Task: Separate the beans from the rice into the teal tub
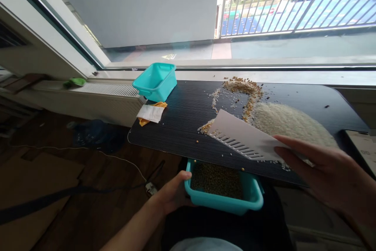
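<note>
- Right hand [320,172] grips a white slotted plastic scraper [239,127] near the black wood-grain table [173,127]'s front edge, apparently sweeping grains [206,127].
- Left hand [172,194] clasps a teal rectangular plastic tub [220,200] at that edge; sweeping calls for steadiness.

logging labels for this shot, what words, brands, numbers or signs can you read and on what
Nothing reads for certain.
Triangle sign: any wording too small to read.
Pale item, right edge: marks, perhaps "00", too blurred to tell.
Slotted tool, held tub: no lettering visible.
</note>
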### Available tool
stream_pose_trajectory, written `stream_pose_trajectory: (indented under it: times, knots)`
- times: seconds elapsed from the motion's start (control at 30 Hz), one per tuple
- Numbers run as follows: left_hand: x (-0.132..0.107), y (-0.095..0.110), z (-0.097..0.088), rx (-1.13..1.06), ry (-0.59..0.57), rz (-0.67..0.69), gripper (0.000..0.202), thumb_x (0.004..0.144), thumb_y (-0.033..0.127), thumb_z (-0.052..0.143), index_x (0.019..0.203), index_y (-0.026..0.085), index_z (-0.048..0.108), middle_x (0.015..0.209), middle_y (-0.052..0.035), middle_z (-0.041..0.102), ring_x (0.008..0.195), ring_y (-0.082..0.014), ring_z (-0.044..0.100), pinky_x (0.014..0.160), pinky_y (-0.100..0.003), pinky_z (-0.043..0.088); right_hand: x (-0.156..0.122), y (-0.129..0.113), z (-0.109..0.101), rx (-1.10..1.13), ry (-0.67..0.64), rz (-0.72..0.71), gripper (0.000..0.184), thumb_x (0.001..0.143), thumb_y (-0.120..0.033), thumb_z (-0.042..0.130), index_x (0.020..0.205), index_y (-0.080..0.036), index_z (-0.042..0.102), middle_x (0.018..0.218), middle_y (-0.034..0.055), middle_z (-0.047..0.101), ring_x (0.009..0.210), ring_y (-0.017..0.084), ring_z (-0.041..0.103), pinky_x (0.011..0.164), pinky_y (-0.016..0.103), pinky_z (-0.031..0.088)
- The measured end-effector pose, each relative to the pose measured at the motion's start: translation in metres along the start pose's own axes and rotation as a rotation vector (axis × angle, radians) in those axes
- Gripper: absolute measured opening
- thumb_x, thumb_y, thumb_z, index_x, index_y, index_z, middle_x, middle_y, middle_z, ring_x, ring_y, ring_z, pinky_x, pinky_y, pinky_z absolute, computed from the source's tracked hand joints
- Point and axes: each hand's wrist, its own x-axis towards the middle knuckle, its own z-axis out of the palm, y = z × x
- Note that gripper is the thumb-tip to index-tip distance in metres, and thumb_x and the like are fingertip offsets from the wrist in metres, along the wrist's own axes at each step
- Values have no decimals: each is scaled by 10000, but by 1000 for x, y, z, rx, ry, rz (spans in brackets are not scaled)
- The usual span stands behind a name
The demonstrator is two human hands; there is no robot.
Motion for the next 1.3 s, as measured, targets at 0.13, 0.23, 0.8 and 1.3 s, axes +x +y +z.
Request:
stream_pose_trajectory:
  times: [0.13,0.23,0.8,1.3]
  knots:
    - [0,-2,3,17,-23,-4,584,697,548,665,1138,168,623,1064,-110,697,1055,-304,606,908,-436,462,-20,-14,1,4,18,73,320,857,-290,614,1125,-445,694,867,-45,790,610,206,728,476,250,589]
    - [2,-3,5,35,-17,-3,608,685,560,662,1138,156,624,1053,-120,700,1033,-307,615,882,-430,471,-23,-26,14,43,18,55,349,872,-267,578,1138,-473,673,823,-73,784,556,195,712,440,243,575]
    - [-23,-6,-14,-43,122,88,609,675,517,700,1155,148,639,1058,-111,735,989,-291,669,786,-355,497,16,-74,42,4,-267,-215,283,950,-178,467,1172,-231,633,992,25,781,808,133,739,674,186,579]
    - [-19,-12,5,-103,139,69,680,681,501,710,1266,180,578,1322,-134,629,1202,-344,567,873,-402,483,23,-22,21,-345,-13,-157,288,938,-204,484,1172,-210,652,1058,73,769,815,231,748,672,327,595]
